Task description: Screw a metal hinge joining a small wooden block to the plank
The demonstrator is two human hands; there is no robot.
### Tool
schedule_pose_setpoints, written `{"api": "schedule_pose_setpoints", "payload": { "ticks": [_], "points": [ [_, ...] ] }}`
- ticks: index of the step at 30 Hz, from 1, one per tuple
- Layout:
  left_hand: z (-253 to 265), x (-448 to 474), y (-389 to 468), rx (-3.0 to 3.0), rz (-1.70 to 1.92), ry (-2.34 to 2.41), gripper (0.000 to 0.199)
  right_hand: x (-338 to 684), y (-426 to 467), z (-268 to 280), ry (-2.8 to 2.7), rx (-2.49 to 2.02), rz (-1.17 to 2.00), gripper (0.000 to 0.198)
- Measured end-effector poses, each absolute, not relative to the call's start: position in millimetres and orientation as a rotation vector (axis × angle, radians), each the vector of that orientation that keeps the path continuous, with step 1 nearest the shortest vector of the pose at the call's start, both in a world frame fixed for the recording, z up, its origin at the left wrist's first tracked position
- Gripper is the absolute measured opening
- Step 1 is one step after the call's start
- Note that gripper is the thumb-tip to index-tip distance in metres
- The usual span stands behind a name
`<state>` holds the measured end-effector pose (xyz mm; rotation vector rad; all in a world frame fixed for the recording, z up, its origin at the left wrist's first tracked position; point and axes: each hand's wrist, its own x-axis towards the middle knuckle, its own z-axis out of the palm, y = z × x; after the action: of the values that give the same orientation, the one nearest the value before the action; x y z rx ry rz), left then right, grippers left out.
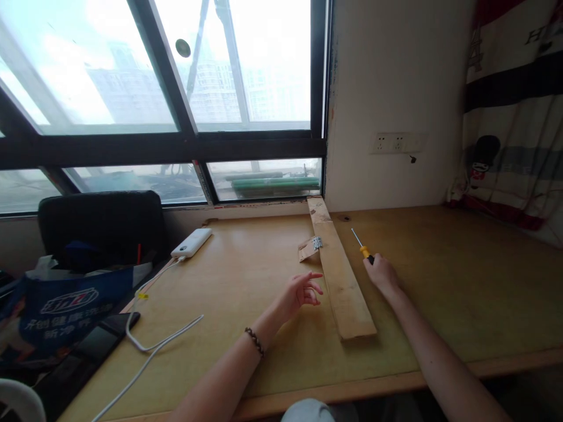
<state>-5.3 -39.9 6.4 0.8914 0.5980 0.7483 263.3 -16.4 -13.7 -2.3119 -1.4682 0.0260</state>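
The left hand [301, 293] hovers open, fingers spread, just beside the wooden plank [341, 275] lying lengthwise on the desk [461, 281]. Right of the plank, the right hand [382, 274] is closed round a yellow-handled screwdriver [361, 246], its tip pointing away. Farther along, a small metal hinge [316, 242] sits at the plank's left edge; steadying the plank close by it would likely keep the driver from slipping. A white power bank [192, 242] and its cable [153, 343] lie well left, clear of both.

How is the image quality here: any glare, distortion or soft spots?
Head view: the window is blown out, buildings washed pale; wide-angle bending curves the desk edge and window frame; the right hand on the screwdriver and the left hand by the plank look sharp, casting only soft shadows.
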Motion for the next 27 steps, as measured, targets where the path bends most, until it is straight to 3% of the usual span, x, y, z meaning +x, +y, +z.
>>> {"api": "schedule_pose_setpoints", "payload": {
  "ticks": [11,17,22,27],
  "points": [
    [-6,-4,-34,0.919,0.788,0.649,0.025,262,-18,-18,-1.524,-2.38,0.02,0.039],
    [-17,3,-25,0.748,1.011,0.759,0.02,258,-20,-19,-1.535,-2.367,-0.085,0.035],
    [-18,17,8,0.419,1.312,0.834,0.007,253,-13,-21,-1.657,-1.97,-0.372,0.032],
    [-14,30,36,0.158,1.513,0.899,0.009,246,-8,-26,-1.743,-1.603,-0.379,0.031]
  ]
}}
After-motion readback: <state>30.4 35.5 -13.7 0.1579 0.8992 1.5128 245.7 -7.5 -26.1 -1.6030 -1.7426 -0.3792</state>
